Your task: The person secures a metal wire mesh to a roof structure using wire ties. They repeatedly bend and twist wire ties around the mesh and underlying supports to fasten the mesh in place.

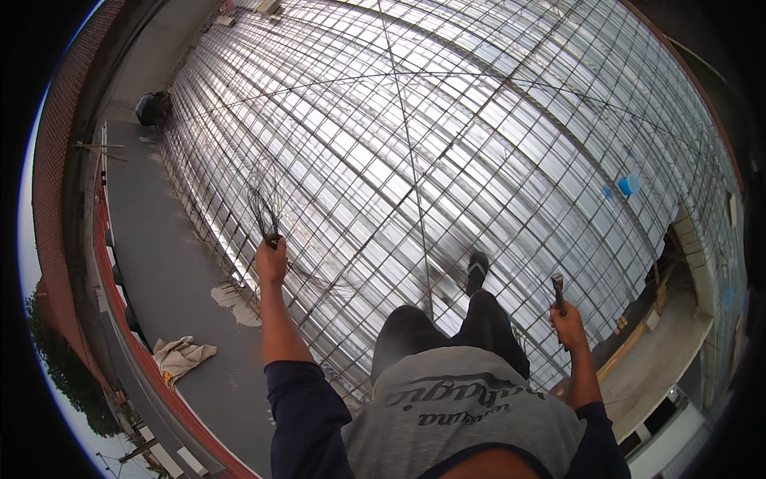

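My left hand (271, 260) is closed round the lower end of a loose bundle of thin dark tie wire (266, 209), whose strands fan out away from me over the steel mesh. On the other side, my right hand (568, 326) grips what looks like a pair of pincers (558, 289), metal head pointing up and away. Under both hands spreads a grid of reinforcing bars (415, 185) above shiny corrugated metal decking (359, 172). One dark shoe (476, 271) is planted on the grid; my other foot is hidden beneath my bent knee.
Left of the mesh runs a grey concrete strip (167, 239) with a crumpled beige cloth (182, 357) on it. A dark rounded object (153, 108) stands at the far left corner. To the right are a blue container (629, 184) and an opening edged with timber (638, 335).
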### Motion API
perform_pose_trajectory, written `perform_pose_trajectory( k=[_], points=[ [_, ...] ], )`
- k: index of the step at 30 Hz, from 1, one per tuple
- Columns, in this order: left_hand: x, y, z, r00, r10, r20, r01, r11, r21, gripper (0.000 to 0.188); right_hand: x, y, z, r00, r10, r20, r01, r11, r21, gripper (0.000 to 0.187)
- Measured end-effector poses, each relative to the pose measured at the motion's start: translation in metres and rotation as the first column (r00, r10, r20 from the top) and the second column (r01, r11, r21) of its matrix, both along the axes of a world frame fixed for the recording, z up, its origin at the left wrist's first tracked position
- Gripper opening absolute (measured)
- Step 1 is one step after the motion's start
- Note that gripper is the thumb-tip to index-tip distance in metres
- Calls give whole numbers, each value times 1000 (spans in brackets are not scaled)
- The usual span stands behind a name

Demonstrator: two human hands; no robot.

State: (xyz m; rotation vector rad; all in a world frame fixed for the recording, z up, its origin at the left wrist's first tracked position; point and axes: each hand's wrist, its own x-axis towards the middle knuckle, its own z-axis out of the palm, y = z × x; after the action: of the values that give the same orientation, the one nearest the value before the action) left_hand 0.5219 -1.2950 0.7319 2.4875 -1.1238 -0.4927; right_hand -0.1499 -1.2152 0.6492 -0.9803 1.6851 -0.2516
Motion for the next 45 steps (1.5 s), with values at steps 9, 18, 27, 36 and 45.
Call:
perform_pose_trajectory(
  k=[9,18,27,36,45],
  points=[
    [65,-49,-85,1000,-7,-23,11,984,177,33,17,-9,-8,990,54,-127,-54,999,5,20],
    [173,-44,-88,985,-165,39,147,945,292,30,109,25,2,992,9,-123,0,997,75,20],
    [239,-73,-82,992,-101,-77,116,968,225,58,181,10,23,977,144,-154,-134,988,75,15],
    [37,-44,-42,551,-601,-579,648,745,-157,39,286,-37,91,797,574,-185,-580,814,29,13],
    [-112,88,-18,337,-430,-837,591,789,-168,27,338,-107,114,414,909,-39,-908,409,-94,14]
  ],
)
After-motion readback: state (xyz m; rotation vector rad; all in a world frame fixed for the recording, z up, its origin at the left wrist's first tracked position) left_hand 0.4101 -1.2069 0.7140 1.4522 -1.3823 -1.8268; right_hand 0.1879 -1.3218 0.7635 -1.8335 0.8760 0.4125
